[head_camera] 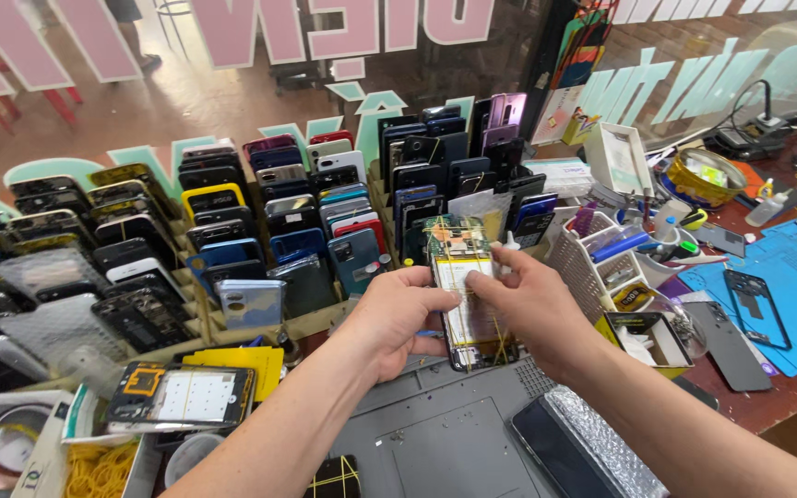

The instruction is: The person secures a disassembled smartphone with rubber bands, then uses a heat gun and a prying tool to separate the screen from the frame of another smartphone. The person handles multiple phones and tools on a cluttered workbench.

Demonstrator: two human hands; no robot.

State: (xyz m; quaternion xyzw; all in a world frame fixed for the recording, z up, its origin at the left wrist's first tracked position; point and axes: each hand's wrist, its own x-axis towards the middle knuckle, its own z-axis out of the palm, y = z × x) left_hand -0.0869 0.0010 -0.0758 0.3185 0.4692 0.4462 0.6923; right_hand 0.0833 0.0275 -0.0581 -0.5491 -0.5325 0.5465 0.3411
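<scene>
Opened smartphone (466,295), back cover off, upright before the rack of phones (232,221): left hand (398,318) and right hand (532,309) fingers pinch its edges.

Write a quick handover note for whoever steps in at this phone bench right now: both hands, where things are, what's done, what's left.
Left hand: grips the opened phone by its left edge, holding it upright above the grey mat.
Right hand: fingertips pinch at the phone's upper middle, on the white battery area.
Done: back cover is off, and yellow rubber bands are wrapped around the body.
Left: the phone is not yet set down.
Nearby: another banded open phone lies at left, and loose rubber bands below it.
</scene>
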